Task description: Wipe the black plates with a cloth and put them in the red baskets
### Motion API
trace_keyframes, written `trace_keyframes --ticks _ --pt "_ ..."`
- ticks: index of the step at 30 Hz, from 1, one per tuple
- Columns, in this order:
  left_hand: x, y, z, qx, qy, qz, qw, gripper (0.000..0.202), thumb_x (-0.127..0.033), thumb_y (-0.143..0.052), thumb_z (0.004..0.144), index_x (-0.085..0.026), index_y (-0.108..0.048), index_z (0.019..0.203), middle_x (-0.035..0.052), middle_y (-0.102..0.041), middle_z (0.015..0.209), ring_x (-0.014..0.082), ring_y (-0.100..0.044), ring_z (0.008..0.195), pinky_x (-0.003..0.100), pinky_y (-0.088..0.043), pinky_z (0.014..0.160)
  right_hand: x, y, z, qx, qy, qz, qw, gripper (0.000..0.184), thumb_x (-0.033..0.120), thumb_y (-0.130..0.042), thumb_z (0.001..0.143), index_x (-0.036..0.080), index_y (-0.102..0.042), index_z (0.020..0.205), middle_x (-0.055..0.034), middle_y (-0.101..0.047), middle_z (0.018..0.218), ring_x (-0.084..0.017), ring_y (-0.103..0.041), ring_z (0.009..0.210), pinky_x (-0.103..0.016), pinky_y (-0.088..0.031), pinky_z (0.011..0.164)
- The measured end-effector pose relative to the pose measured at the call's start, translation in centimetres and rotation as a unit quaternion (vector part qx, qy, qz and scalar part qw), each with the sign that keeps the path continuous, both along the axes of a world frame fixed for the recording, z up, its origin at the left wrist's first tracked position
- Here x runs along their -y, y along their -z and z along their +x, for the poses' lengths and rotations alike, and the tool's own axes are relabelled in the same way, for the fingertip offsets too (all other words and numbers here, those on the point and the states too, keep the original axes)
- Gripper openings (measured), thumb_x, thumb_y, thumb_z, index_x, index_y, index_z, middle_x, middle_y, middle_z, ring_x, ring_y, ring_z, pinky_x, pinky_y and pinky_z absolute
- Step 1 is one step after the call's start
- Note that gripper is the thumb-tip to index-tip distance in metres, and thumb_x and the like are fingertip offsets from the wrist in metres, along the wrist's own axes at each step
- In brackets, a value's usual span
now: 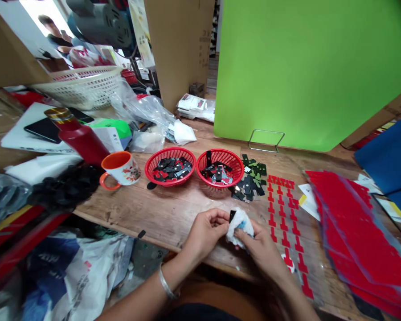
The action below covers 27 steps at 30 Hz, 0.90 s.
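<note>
Just below centre of the frame, the left hand (pixel 205 234) pinches a small black piece (pixel 232 216); the right hand's (pixel 262 247) fingers bunch white cloth (pixel 241 216) against it; snagging cloth could tug it loose

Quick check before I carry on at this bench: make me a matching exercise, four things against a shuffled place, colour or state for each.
Things:
1. White cloth
2. Mug
3. Red T-shaped pieces
4. Green board

Descriptions:
A. Laid out in rows on the wooden table
B. Upright, towards the back
C. Held in the fingers of the right hand
D. Orange inside, with a patterned white outside

Pairs: 1-C, 2-D, 3-A, 4-B
</note>
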State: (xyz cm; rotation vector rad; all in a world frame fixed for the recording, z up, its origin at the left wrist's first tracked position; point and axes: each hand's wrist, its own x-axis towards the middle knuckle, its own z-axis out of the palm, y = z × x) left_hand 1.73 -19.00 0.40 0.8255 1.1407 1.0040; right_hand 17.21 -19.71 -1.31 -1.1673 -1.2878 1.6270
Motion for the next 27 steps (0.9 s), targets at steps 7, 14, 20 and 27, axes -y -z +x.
trace_keyframes --ticks 7,14,20,27 --pt "-4.4 -1.8 -2.5 -0.068 -0.048 0.111 0.990 0.024 -0.018 -0.072 0.062 -0.011 -0.066 0.084 0.0037 -0.067 0.076 0.0119 -0.059 0.068 0.023 -0.046 0.067 -0.2 0.2 0.0 0.101 0.168 0.049 0.979 0.037 0.052 -0.061 0.077 0.016 -0.061 0.076 0.0002 -0.056 0.061 -0.013 -0.046 0.054 -0.023 -0.035 0.048" --pt "-11.3 -6.8 -9.7 -0.432 -0.002 0.255 0.865 0.028 -0.032 -0.063 0.074 -0.015 -0.070 0.096 0.0072 -0.071 0.087 0.0184 -0.062 0.077 0.027 -0.045 0.070 0.2 0.6 -0.4 0.051 0.198 -0.020 0.979 0.043 0.060 -0.056 0.076 0.018 -0.056 0.067 0.0022 -0.050 0.052 -0.013 -0.041 0.048 -0.023 -0.031 0.045" --pt "-13.5 -3.8 -14.9 -0.685 0.072 0.109 0.717 0.014 -0.030 -0.064 0.070 -0.017 -0.071 0.071 0.0082 -0.070 0.072 0.0207 -0.061 0.068 0.026 -0.038 0.062 0.1 1.2 -0.5 0.028 0.173 -0.035 0.984 0.035 0.050 -0.065 0.071 0.016 -0.060 0.067 0.0016 -0.053 0.057 -0.012 -0.043 0.053 -0.022 -0.035 0.049" --pt "-13.2 -2.5 -15.6 -0.660 0.075 0.067 0.744 0.020 -0.035 -0.061 0.072 -0.017 -0.068 0.067 0.0040 -0.067 0.063 0.0163 -0.058 0.059 0.024 -0.035 0.053 0.2 1.6 -0.6 0.020 0.143 -0.042 0.989 0.036 0.049 -0.064 0.072 0.014 -0.063 0.070 0.0000 -0.057 0.059 -0.013 -0.046 0.054 -0.022 -0.038 0.051"
